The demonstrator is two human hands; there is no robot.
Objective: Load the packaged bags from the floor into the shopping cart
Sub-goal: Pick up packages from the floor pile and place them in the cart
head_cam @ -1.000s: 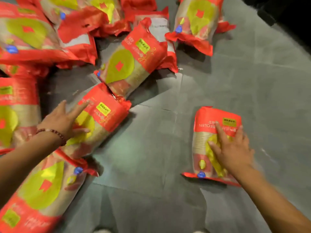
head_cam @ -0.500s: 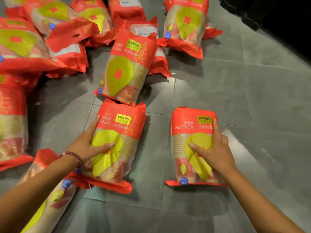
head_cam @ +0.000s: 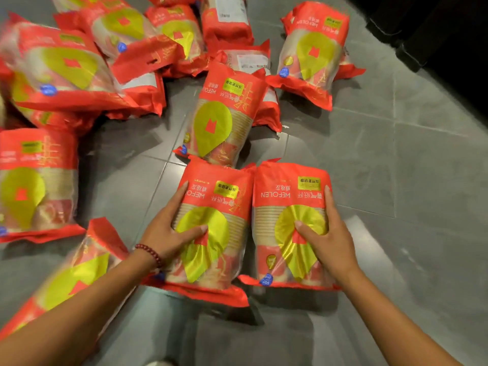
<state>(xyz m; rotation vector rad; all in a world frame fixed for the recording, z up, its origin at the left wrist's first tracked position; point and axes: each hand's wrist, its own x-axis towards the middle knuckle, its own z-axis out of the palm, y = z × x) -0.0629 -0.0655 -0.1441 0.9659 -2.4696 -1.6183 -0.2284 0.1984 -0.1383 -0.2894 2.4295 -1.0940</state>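
Two red and yellow packaged bags lie side by side on the grey tiled floor, touching along their long sides. My left hand (head_cam: 169, 228) grips the left bag (head_cam: 219, 196), thumb across its yellow front and fingers round its left side. My right hand (head_cam: 327, 233) grips the right bag (head_cam: 285, 191) the same way, fingers down its right side. Several more bags of the same kind lie scattered behind and to the left. The shopping cart is out of view.
A third bag (head_cam: 224, 112) lies just beyond the two held ones, its near end touching them. Another bag (head_cam: 79, 270) lies under my left forearm. Bare grey tiles (head_cam: 396, 180) stretch to the right. A dark base (head_cam: 412, 35) runs along the far right.
Both hands slid their bags toward each other until the two bags met side by side. The grips went from flat on top to wrapped round the outer sides.
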